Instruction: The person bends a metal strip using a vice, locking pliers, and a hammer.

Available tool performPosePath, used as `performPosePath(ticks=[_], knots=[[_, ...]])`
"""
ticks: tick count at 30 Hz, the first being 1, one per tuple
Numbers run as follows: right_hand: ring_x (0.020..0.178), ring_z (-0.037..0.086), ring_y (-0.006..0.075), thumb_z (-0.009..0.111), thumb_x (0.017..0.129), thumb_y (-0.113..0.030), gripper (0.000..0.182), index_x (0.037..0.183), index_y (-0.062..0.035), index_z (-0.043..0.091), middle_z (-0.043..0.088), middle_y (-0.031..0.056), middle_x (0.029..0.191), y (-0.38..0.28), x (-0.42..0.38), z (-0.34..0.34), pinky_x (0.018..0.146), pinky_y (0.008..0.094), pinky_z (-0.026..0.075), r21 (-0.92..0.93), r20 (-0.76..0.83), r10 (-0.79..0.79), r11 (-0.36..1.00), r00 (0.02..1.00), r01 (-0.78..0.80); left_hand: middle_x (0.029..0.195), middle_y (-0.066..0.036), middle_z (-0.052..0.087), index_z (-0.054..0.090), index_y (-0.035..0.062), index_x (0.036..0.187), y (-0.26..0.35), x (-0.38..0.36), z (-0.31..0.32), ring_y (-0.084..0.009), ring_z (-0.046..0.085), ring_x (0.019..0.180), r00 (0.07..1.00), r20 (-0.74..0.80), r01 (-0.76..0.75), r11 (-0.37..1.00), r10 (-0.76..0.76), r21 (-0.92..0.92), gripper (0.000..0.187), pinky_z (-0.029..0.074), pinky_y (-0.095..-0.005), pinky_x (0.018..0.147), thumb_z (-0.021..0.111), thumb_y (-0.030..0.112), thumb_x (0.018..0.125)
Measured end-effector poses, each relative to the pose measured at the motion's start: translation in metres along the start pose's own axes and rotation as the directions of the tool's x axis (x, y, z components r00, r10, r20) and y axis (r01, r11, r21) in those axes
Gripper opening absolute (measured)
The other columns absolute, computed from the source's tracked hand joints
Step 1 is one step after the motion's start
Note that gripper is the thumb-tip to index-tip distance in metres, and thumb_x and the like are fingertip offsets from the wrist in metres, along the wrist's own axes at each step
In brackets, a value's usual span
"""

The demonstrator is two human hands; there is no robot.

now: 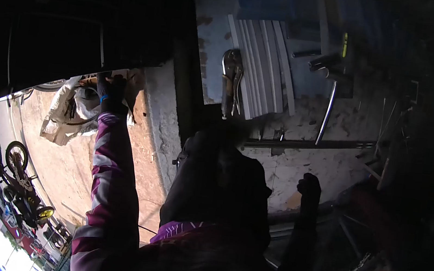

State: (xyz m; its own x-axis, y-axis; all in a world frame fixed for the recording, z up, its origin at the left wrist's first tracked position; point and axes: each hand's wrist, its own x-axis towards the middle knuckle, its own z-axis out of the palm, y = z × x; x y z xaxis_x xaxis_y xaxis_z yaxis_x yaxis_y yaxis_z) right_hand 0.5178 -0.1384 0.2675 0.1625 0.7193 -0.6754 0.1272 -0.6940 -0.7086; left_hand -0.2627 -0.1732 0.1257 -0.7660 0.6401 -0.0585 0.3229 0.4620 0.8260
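My left hand [111, 88] reaches forward to the lower edge of a large dark panel [75, 45], its fingers closed at that edge; they are deep in shadow. A thin metal bar [102, 46] runs down the panel just above this hand. My right hand [309, 189] is held in the air on the right, fingers curled in, with nothing visible in it. Ahead of me, locking pliers [229, 82] lie on a worn bluish surface [209, 52] beside ribbed metal strips [261, 67].
Right of the strips, a metal tube [327, 111] stands out above a long dark rail [309, 145]. A crumpled white sack [60, 115] lies on the sunlit floor [67, 170] at left. Outside, a motorbike [22, 181] is parked. Shadowed metal frames [350, 230] are at lower right.
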Motion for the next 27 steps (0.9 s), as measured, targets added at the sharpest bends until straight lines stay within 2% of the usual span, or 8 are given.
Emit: performPosePath(ticks=[1, 3, 7, 9, 11, 13, 16, 27], knots=[[0.075, 0.061, 0.0136, 0.065, 0.094, -0.012, 0.024, 0.117, -0.0041, 0.064, 0.066, 0.0053, 0.094, 0.03, 0.004, -0.009, 0.063, 0.027, 0.049, 0.082, 0.036, 0.03, 0.996, 0.999, -0.033, 0.111, -0.012, 0.06, 0.05, 0.0131, 0.128, 0.003, -0.003, -0.001, -0.0294, 0.064, 0.094, 0.987, 0.103, 0.139, 0.967, -0.12, -0.211, 0.043, 0.056, -0.0476, 0.076, 0.061, 0.04, 0.096], [0.083, 0.059, 0.0129, 0.062, 0.097, -0.011, 0.021, 0.115, -0.001, 0.064, 0.065, 0.0041, 0.097, 0.074, -0.009, -0.006, 0.071, 0.0286, 0.05, 0.149, 0.122, -0.018, 0.989, 0.992, 0.0, 0.12, -0.015, 0.06, 0.048, 0.0164, 0.134, 0.074, -0.016, -0.001, -0.0266, 0.066, 0.093, 0.649, 0.294, 0.609, 0.248, -0.702, -0.753, 0.043, 0.057, -0.0415, 0.073, 0.057, 0.04, 0.099], [0.072, 0.062, 0.0119, 0.063, 0.095, -0.015, 0.012, 0.098, -0.0039, 0.067, 0.065, 0.0033, 0.083, 0.131, -0.027, -0.002, 0.064, 0.0288, 0.05, -0.658, 0.423, -0.13, 0.637, 0.897, 0.402, 0.116, -0.012, 0.067, 0.055, 0.0118, 0.132, 0.097, -0.082, 0.024, -0.0257, 0.069, 0.085, 0.83, 0.315, 0.538, 0.81, -0.46, -0.234, 0.051, 0.056, -0.0383, 0.077, 0.058, 0.049, 0.097], [0.076, 0.065, 0.0222, 0.066, 0.093, -0.029, 0.026, 0.1, -0.004, 0.069, 0.068, 0.01, 0.086, 0.078, -0.07, 0.022, 0.068, 0.0366, 0.052, -0.648, 0.387, -0.028, 0.702, 0.922, 0.294, 0.1, -0.009, 0.071, 0.066, 0.0061, 0.109, 0.126, -0.129, 0.012, -0.0214, 0.068, 0.079, 0.554, 0.823, -0.414, 0.9, 0.13, 0.137, 0.047, 0.056, -0.0339, 0.071, 0.06, 0.051, 0.095], [0.09, 0.069, 0.0413, 0.067, 0.089, -0.053, 0.053, 0.111, -0.0056, 0.072, 0.072, 0.0201, 0.102, 0.106, -0.076, 0.03, 0.08, 0.0546, 0.052, -0.646, 0.288, 0.29, 0.762, 0.913, -0.039, 0.091, -0.009, 0.071, 0.07, 0.0047, 0.092, 0.158, -0.17, 0.004, -0.0191, 0.068, 0.077, 0.267, 0.755, -0.076, 0.767, -0.6, 0.637, 0.04, 0.055, -0.0348, 0.071, 0.06, 0.043, 0.099], [0.09, 0.069, 0.0408, 0.067, 0.089, -0.052, 0.052, 0.111, -0.0054, 0.072, 0.072, 0.0198, 0.102, 0.057, -0.051, 0.089, 0.08, 0.0542, 0.052, -0.602, 0.322, 0.295, 0.797, 0.9, -0.046, 0.088, -0.009, 0.072, 0.07, 0.0027, 0.095, 0.237, -0.213, -0.006, -0.0201, 0.069, 0.081, 0.088, 0.643, -0.213, 0.616, -0.761, 0.759, 0.041, 0.055, -0.0354, 0.073, 0.06, 0.043, 0.098], [0.09, 0.069, 0.0394, 0.067, 0.09, -0.05, 0.049, 0.11, -0.0049, 0.071, 0.071, 0.019, 0.102, 0.021, -0.057, 0.132, 0.08, 0.053, 0.052, -0.507, 0.362, 0.264, 0.861, 0.894, -0.049, 0.086, -0.014, 0.073, 0.071, 0.0036, 0.093, 0.184, -0.24, -0.034, -0.0262, 0.07, 0.078, 0.241, 0.967, -0.46, 0.867, -0.083, 0.189, 0.038, 0.055, -0.0358, 0.072, 0.06, 0.04, 0.094], [0.091, 0.068, 0.0341, 0.067, 0.09, -0.04, 0.041, 0.108, -0.0032, 0.07, 0.07, 0.0161, 0.102, 0.029, -0.199, 0.071, 0.079, 0.0489, 0.053, -0.323, 0.414, 0.233, 0.941, 0.88, -0.097, 0.085, -0.013, 0.072, 0.071, 0.008, 0.091, 0.23, -0.161, -0.032, -0.0332, 0.069, 0.082, -0.127, 0.989, -0.733, 0.678, -0.075, -0.043, 0.029, 0.055, -0.044, 0.072, 0.062, 0.035, 0.089]])
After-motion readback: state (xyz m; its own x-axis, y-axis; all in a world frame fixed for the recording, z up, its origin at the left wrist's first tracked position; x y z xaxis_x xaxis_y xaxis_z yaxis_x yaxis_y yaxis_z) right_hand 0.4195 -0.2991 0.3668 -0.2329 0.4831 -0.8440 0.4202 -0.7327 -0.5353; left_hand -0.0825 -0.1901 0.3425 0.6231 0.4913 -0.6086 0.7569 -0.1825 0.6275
